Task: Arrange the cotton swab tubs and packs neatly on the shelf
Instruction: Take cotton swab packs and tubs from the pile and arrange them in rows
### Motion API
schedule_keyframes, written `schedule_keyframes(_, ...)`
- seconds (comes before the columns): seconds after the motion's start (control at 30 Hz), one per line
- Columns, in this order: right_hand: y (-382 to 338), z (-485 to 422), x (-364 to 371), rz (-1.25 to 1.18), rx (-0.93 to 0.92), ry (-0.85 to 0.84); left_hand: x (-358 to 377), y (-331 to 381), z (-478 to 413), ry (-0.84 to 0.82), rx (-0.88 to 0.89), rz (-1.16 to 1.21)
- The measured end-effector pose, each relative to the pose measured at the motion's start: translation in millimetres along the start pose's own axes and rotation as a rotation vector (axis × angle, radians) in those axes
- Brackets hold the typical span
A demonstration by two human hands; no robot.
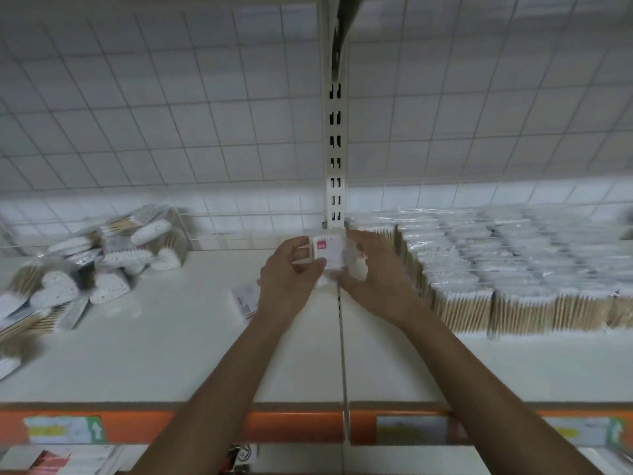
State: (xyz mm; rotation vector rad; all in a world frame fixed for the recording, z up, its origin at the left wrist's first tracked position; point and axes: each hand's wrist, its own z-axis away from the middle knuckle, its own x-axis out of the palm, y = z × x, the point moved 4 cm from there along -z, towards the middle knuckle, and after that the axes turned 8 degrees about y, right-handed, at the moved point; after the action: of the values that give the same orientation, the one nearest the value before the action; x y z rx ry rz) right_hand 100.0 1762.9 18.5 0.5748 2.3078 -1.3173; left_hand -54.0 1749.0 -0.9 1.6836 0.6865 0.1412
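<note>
Cotton swab pack [328, 252] was held just before the slotted upright [335, 149], left hand [287, 279] and right hand [375, 269] fingers curled round its sides; seemingly light, crinkly, slippery

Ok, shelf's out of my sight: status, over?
Left hand, right hand gripping small clear pink-labelled swab pack at back of white shelf. Neat pack rows right. Loose flat pack lying beside left wrist.

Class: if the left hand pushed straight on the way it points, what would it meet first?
Probably the slotted upright just behind the pack that the left hand holds; depth is unclear.
</note>
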Motion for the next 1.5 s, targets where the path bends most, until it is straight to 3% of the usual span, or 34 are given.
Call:
schedule_keyframes(0.17,-6.2,-2.1,-3.9,-0.167,0.220,0.037,15.7,17.3,17.0,0.019,0.271,-0.029)
schedule_keyframes(0.3,-2.1,-14.1,-13.8,-0.100,0.264,0.032,27.8,22.9,22.0,-0.064,0.377,-0.030)
schedule_keyframes(0.47,-0.4,-30.2,-36.0,-0.090,0.251,-0.043,28.5,16.3,9.4,-0.030,0.265,-0.029)
schedule_keyframes(0.6,3.1,-41.1,-47.9,-0.133,0.210,-0.117,38.0,13.8,-6.0,-0.179,0.144,-0.132)
schedule_keyframes(0.77,15.0,-62.8,-56.6,0.245,-0.013,-0.128,49.8,9.3,-14.3,-0.202,0.087,-0.174)
schedule_keyframes(0.9,28.8,-73.4,-50.6,0.517,-0.128,-0.148,65.3,6.8,-17.9,-0.207,0.131,-0.299)
schedule_keyframes(1.07,40.1,-75.0,-45.0,0.681,-0.164,-0.219,82.6,1.6,-17.8,-0.208,0.120,-0.388)
schedule_keyframes(1.23,46.7,-75.7,-43.0,0.753,-0.156,-0.241,91.6,-10.7,-17.9,-0.169,0.058,-0.412)
schedule_keyframes(1.5,50.5,-77.9,-42.9,0.780,-0.146,-0.206,98.2,-13.3,-16.7,-0.166,0.117,-0.384)
